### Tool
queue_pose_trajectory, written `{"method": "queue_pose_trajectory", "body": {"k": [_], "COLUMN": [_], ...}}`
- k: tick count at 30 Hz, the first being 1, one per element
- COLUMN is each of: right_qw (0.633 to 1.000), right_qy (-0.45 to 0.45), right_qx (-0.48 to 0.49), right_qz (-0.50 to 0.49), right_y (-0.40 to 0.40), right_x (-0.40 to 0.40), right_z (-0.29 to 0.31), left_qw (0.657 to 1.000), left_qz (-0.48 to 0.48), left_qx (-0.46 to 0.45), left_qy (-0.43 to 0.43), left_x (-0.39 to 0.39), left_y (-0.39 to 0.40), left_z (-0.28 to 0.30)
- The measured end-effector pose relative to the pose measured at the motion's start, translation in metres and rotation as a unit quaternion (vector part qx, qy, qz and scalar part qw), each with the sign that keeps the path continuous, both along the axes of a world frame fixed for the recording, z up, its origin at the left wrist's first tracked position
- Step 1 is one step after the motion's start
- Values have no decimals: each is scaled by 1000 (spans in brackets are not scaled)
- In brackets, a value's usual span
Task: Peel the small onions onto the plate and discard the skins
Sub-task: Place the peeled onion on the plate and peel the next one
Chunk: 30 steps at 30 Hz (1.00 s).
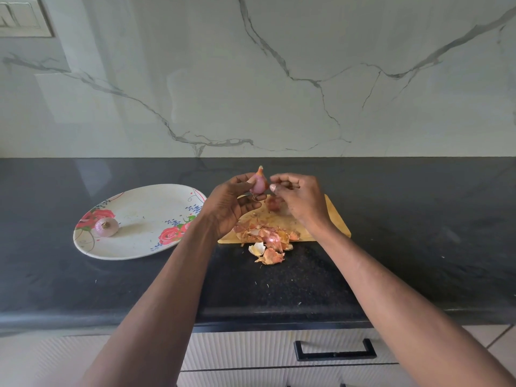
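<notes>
The left hand [233,203] holds a small onion [259,183] upright between thumb and fingers, its pointed tip up, above the far end of a wooden cutting board [332,219]. The right hand [300,201] is just beside the onion, fingers curled, pinching something small that is too hidden to identify. A heap of onion skins [268,238] lies on the near edge of the board and spills onto the dark counter [418,233]. Another onion [273,203] sits on the board under the hands. To the left, a flowered plate [145,219] carries one peeled onion [106,227] near its left rim. A drawer handle [336,350] shows below the counter.
</notes>
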State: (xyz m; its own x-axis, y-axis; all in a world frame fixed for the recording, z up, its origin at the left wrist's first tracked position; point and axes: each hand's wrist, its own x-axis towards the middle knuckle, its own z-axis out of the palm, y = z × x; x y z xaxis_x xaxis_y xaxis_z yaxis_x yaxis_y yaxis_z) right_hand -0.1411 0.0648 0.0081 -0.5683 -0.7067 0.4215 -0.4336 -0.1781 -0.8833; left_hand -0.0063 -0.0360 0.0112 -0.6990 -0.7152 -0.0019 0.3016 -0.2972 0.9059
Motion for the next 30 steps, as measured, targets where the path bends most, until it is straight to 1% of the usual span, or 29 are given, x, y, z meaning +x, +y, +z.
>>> {"method": "queue_pose_trajectory", "body": {"k": [3, 4, 10, 14, 20, 30], "right_qw": [999, 999, 1000, 999, 999, 997], "right_qy": [43, 40, 4, -32, -44, -79], "right_qx": [6, 6, 12, 3, -1, 10], "right_qz": [-14, -14, -13, -7, 17, -9], "right_y": [-2, -2, -1, 1, 6, 3], "right_x": [1, 1, 5, 7, 12, 7], "right_z": [-3, -3, -1, 1, 6, 2], "left_qw": [1000, 1000, 1000, 999, 999, 999], "left_qz": [-9, -11, -15, -29, -28, -23], "left_qx": [12, 13, 10, 31, 25, 29], "left_qy": [5, 4, 0, 20, 22, 19], "left_x": [1, 1, 1, 1, 1, -1], "left_y": [1, 1, 3, 10, 11, 10], "left_z": [1, 1, 2, 4, 4, 2]}}
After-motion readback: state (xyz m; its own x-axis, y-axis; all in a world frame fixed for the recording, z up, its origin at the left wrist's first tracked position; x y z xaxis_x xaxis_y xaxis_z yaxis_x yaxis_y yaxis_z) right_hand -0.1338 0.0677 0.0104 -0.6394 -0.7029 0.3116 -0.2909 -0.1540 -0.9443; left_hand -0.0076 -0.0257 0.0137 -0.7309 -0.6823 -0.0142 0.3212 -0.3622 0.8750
